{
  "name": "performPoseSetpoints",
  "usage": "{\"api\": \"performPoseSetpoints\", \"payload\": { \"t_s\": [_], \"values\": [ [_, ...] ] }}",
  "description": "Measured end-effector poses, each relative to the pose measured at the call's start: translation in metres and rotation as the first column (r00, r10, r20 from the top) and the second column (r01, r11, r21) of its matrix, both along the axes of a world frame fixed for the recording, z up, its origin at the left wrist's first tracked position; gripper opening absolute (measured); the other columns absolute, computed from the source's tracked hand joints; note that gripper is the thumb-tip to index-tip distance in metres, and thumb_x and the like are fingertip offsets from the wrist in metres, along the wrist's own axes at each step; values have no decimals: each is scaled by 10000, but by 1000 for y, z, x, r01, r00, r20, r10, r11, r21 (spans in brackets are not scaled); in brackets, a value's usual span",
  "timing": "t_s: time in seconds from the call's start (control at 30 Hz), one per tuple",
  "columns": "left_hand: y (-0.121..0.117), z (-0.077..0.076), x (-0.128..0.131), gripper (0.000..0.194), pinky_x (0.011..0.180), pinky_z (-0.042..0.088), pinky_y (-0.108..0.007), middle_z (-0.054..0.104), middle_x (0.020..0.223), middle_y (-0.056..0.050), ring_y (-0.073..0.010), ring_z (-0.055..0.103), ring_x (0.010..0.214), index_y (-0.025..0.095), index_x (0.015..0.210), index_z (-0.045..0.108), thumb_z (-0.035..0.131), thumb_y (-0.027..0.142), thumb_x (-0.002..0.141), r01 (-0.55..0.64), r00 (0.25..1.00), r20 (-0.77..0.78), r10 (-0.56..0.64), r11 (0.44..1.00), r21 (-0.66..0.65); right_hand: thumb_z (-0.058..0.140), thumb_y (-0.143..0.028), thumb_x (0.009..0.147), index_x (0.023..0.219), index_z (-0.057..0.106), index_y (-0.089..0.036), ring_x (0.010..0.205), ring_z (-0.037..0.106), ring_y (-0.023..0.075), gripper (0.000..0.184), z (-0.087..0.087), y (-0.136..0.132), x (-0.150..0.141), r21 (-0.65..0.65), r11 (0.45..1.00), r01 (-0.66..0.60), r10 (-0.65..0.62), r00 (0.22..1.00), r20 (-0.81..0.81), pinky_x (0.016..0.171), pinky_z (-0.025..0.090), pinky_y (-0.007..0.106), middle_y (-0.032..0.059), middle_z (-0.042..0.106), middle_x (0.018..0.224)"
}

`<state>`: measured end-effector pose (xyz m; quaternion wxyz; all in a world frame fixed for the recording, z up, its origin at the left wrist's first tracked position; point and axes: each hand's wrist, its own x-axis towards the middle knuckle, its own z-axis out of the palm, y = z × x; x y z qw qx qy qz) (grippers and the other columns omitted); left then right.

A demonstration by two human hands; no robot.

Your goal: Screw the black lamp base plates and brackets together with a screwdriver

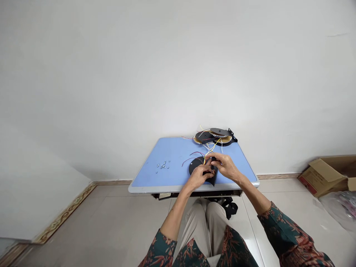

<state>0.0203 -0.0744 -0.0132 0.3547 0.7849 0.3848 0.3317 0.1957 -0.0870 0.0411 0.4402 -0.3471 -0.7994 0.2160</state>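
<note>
A black round plate with a flat black bracket at its right side lies near the front of the table. Red, yellow and white wires run out from it. My left hand is closed over the plate's right part, its fingers on the bracket. Close beside it, my right hand has its fingers curled in a pinch at the bracket's upper end. Whatever small thing lies between those fingertips is hidden.
Several similar black disc assemblies with loose wires are piled at the table's back right. Small silvery screws or nuts lie scattered on the left of the blue table. A cardboard box and a plastic bag sit on the floor at right.
</note>
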Motion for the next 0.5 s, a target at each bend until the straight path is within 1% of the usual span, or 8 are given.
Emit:
{"api": "performPoseSetpoints", "payload": {
  "t_s": [0.03, 0.07, 0.2, 0.27, 0.33, 0.4, 0.5],
  "values": [
    [0, 0, -1, 75, 909, 459, -305, 745, 889, -10, -198, 643, 952, 190, 738, 692, 684, 133, 785, 12, 1000, -1, -12, 1000, 7, 510, -112, 893, 1160, 673, -226, 809, 690, 157, 332, 0, 0, 1, -6, 1000, -14, 14, 1000, 7, 761, 541, 290, 29, 766, 977],
    [0, -1, -1, 86, 906, 458, -306, 742, 885, -11, -196, 644, 942, 188, 720, 681, 686, 130, 783, 4, 1000, 1, -4, 1000, 13, 518, -127, 902, 1175, 664, -227, 821, 689, 160, 325, -1, -1, 1, -8, 1000, -1, 1, 1000, 9, 776, 545, 299, 34, 765, 994],
    [0, -6, 3, 148, 846, 452, -299, 725, 863, -8, -188, 640, 888, 180, 675, 619, 729, 136, 764, -93, 996, 20, 92, 995, 39, 593, -202, 902, 1122, 686, -236, 860, 692, 178, 241, -9, 1, -1, 28, 983, 182, -181, 982, -50, 798, 562, 321, 46, 754, 1043],
    [0, -9, 4, 167, 840, 448, -300, 722, 867, -7, -188, 636, 885, 181, 676, 605, 742, 146, 765, -102, 995, 19, 101, 993, 61, 608, -221, 905, 1117, 701, -246, 859, 690, 182, 233, -14, 2, -3, 45, 972, 229, -226, 972, -65, 780, 568, 318, 47, 746, 1047],
    [1, -10, 3, 157, 839, 450, -304, 722, 877, -11, -191, 632, 884, 182, 699, 609, 747, 148, 766, -97, 995, 8, 97, 993, 70, 613, -232, 914, 1166, 708, -262, 812, 671, 176, 270, -16, 1, -3, 79, 963, 259, -257, 966, -33, 757, 563, 315, 47, 729, 1007],
    [2, -9, -1, 121, 858, 453, -313, 724, 900, -17, -195, 630, 903, 183, 743, 632, 739, 133, 770, -54, 998, -21, 56, 995, 83, 626, -241, 916, 1197, 717, -270, 738, 635, 166, 297, -17, -2, -3, 119, 948, 295, -299, 954, 11, 717, 548, 306, 42, 695, 923],
    [5, -7, -6, 103, 948, 443, -335, 718, 983, -30, -209, 615, 1014, 191, 807, 675, 701, 93, 789, 94, 992, -93, -82, 987, 129, 634, -245, 913, 1174, 741, -266, 668, 596, 152, 283, -16, -6, -2, 126, 939, 319, -323, 946, 12, 675, 525, 286, 20, 643, 799]
  ]
}}
